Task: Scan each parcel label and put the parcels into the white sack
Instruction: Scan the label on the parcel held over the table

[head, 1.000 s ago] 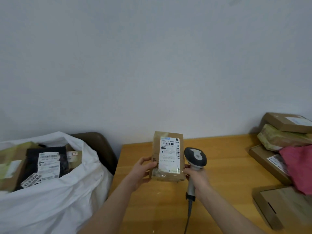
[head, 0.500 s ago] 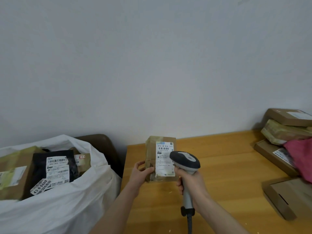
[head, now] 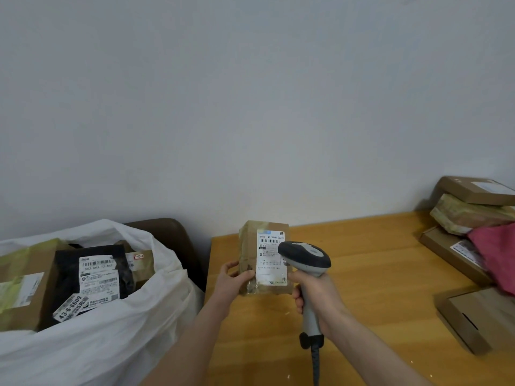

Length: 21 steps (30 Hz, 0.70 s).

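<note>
Gripping parcel, left hand; right hand round scanner beside label

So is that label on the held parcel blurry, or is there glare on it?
Head view: soft, even light, no glare on the brown parcel's label; its top line reads, the fine print is too small and soft. The scanner overlaps its right edge. In the white sack, the black parcel's big digits read clearly.

On black parcel: "43-6-6609", "902-402". On held parcel label: "501E", rest blurred.
</note>
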### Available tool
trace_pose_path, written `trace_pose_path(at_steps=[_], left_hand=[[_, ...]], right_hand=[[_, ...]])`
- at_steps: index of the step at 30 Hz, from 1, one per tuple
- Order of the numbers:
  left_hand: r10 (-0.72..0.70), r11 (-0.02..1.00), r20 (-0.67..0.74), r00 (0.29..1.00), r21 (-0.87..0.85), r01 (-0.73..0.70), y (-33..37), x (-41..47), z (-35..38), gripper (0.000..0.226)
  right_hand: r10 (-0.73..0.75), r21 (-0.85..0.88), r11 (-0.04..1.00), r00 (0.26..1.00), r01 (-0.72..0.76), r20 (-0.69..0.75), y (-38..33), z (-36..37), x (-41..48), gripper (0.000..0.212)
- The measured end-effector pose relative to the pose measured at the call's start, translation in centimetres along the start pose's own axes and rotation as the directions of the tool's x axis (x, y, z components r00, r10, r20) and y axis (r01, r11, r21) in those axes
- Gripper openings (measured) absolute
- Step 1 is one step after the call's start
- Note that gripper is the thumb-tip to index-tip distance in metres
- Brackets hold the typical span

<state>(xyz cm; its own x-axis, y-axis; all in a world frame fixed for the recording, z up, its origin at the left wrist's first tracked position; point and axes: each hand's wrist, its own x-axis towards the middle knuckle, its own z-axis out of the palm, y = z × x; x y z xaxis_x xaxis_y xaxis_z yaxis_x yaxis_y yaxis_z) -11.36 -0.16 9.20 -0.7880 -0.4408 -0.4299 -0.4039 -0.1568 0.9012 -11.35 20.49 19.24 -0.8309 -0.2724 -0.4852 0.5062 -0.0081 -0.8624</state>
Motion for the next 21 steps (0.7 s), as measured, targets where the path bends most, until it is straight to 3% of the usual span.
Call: trace_pose_path(at_steps=[5,11,16,21], left_hand=[[0.023,1.000,-0.040,0.999,-0.020,-0.024,2.1,-1.1,-0.6,0.055],[0.095,0.994,-0.206,0.974,-0.032,-0.104,7.2,-4.1,-6.9,0.049],[0.112,0.992,-0.456,0.883,-0.003,-0.127,10.1,-7.4,-15.5,0.045],[0.231,0.971,-0.583,0.779,0.191,-0.145,12.1,-9.2,-24.5,0.060]], right_hand=[[-0.055,-0.002,0.998,0.998,0.055,0.044,-1.5,1.1,1.2,0.010],[-0.106,0.018,0.994,0.978,0.105,0.180,-4.3,7.3,3.1,0.007],[-0.064,0.014,0.998,0.940,0.063,0.336,-4.2,15.2,3.0,0.009],[0.007,-0.026,1.000,0.932,0.003,0.364,-2.4,21.5,3.4,0.008]])
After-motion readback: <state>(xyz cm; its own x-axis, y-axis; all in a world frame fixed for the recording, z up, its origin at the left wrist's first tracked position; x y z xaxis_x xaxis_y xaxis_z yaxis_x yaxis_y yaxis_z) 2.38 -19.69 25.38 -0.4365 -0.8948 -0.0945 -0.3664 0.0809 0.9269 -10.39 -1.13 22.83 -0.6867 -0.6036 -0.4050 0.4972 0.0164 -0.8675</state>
